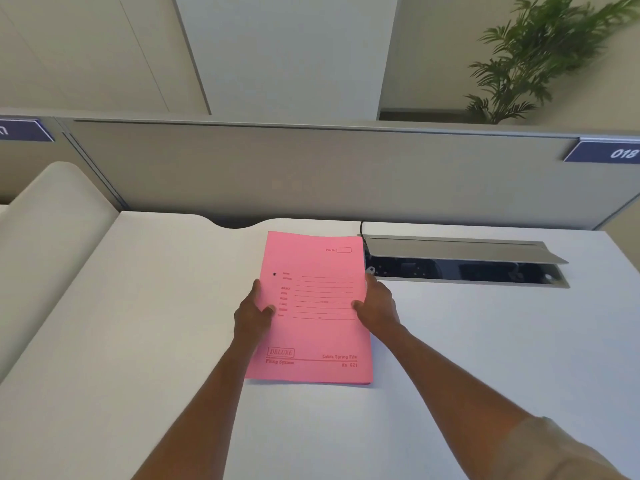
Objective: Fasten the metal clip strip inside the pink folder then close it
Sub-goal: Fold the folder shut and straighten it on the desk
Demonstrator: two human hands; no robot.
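Note:
The pink folder (313, 337) lies closed on the white desk (467, 341), printed cover up, with a small dark hole near its left edge. My left hand (252, 311) grips the folder's left edge, thumb on the cover. My right hand (375, 304) grips the right edge the same way. A small silvery metal tip (370, 270) pokes out past the right edge just above my right fingers; the remainder of the clip strip is hidden.
An open cable tray with a raised grey lid (460, 252) sits in the desk right of the folder. A grey partition (311, 174) runs along the desk's far edge, with a curved cut-out (235, 223) below it. A plant (540, 57) stands behind.

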